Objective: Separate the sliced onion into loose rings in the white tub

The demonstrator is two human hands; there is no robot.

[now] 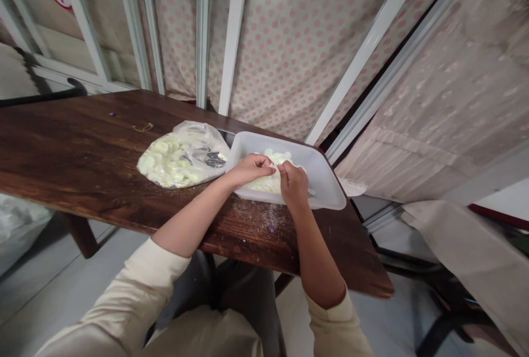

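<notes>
My left hand (253,168) and my right hand (294,180) meet over a white plastic tub (326,180). Thumb and fingers are pinched together on both, close to each other; whatever is between them is too small to make out. Below them, thin pale green-white pieces (266,183) lie heaped in the tub, partly hidden by my hands. To the left, touching or almost touching the tub, a clear plastic bag (198,139) lies on its side, filled with pale green round slices (161,157). A dark patch shows at its right end.
The dark wooden table (82,142) carries white crumbs (264,222) along its near edge and a thin yellowish loop (142,127) further back. Glass panels with a dotted curtain (289,48) stand behind. A white bag (20,225) sits below left, a chair (446,318) at right.
</notes>
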